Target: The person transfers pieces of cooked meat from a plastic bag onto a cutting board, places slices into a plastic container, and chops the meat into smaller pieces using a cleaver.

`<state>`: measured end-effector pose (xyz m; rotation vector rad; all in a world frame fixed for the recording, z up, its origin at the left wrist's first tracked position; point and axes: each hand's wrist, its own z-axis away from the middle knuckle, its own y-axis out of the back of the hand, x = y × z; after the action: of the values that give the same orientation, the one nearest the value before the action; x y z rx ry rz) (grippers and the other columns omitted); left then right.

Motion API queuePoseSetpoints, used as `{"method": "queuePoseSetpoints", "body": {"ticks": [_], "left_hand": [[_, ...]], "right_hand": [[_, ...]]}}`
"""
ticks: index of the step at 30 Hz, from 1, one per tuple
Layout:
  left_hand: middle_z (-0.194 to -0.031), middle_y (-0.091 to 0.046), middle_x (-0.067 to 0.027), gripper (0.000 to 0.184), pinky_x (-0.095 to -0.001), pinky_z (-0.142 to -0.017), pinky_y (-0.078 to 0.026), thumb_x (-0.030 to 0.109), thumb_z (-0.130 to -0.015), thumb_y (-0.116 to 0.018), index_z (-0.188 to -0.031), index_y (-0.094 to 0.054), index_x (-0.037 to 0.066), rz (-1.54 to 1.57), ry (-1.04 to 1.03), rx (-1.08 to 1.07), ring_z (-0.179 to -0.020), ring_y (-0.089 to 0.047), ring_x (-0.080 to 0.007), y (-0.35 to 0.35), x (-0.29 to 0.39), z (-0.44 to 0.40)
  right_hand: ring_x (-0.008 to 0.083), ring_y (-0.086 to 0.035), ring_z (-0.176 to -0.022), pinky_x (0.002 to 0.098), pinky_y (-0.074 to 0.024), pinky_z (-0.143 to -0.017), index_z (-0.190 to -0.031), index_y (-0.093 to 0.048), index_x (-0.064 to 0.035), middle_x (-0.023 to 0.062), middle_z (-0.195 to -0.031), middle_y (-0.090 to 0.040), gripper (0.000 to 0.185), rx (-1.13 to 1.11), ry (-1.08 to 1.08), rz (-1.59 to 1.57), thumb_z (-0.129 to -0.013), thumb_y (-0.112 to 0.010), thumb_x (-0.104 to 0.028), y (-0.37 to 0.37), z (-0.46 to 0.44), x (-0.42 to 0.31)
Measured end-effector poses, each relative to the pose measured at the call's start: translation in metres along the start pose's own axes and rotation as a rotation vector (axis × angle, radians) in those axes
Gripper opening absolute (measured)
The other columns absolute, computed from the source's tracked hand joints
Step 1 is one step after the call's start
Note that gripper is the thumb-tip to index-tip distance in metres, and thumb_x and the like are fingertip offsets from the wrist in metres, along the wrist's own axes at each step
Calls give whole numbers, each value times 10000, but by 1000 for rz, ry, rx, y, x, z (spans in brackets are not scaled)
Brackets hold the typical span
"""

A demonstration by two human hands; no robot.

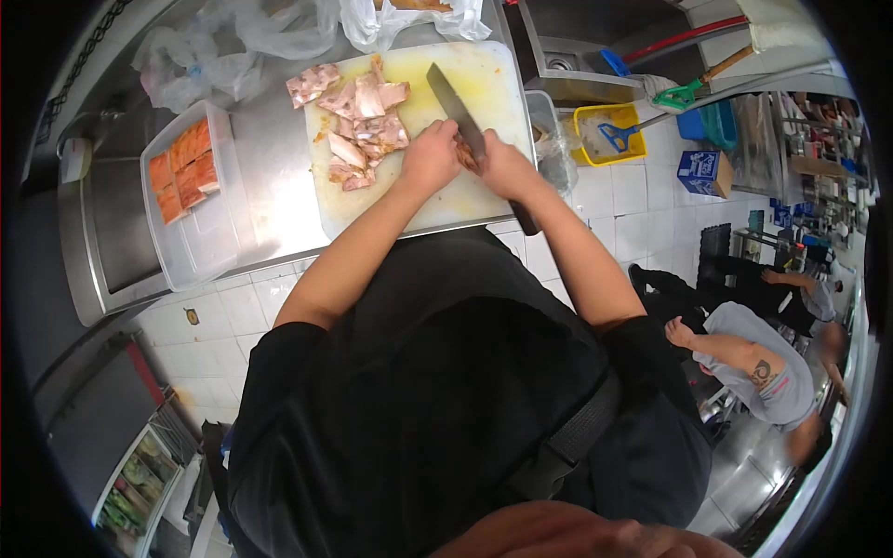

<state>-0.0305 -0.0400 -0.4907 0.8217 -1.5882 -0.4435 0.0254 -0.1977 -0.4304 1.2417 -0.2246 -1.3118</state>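
The desk is all shiny steel, light glaring off it by the near edge. White square floor tiles run along there and past the right edge too. Steel sink just off the far right corner, crammed shelves way out right, pale-framed case well behind the near left corner.
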Motion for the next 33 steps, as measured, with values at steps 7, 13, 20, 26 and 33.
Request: {"method": "queuePoseSetpoints", "body": {"ticks": [7, 13, 20, 26, 33], "left_hand": [[-942, -616, -177, 184, -476, -759, -518, 33, -846, -627, -1018, -561, 39, 15, 96, -41, -865, -628, -382, 4, 2, 2], [-918, -600, -182, 166, -470, -747, -516, 25, -832, -631, -978, -551, 22, 6, 105, -20, -860, -621, -390, 2, 5, 2], [-897, -585, -183, 162, -472, -738, -511, -8, -797, -625, -938, -549, 15, 28, 44, 45, -840, -610, -392, -3, 2, 3], [-886, -583, -179, 174, -468, -739, -509, -25, -787, -623, -939, -548, 14, 53, 51, 51, -835, -606, -393, -6, 1, 4], [-874, -592, -176, 149, -466, -728, -507, -7, -816, -635, -944, -565, 20, 81, 22, 77, -820, -611, -388, -6, 0, 8]], "right_hand": [[512, -658, -883, 582, -502, -828, -1124, -447, 5, 349, -903, -661, 234, 51, -49, 67, -901, -467, -64, 29, 46, -22], [503, -672, -851, 574, -518, -787, -1143, -434, 26, 329, -870, -671, 275, -101, -89, 206, -878, -461, -40, 28, 75, -36], [506, -663, -857, 581, -510, -779, -1206, -410, 61, 345, -885, -664, 365, -138, -107, 134, -852, -467, -4, 24, 72, -32], [500, -664, -881, 582, -510, -789, -1199, -417, 74, 344, -917, -666, 355, -100, -61, 134, -859, -470, -12, 0, 30, -19], [487, -664, -905, 562, -519, -792, -1216, -449, 7, 341, -968, -663, 329, -60, 89, -17, -925, -528, -124, 10, 2, 14]]}}
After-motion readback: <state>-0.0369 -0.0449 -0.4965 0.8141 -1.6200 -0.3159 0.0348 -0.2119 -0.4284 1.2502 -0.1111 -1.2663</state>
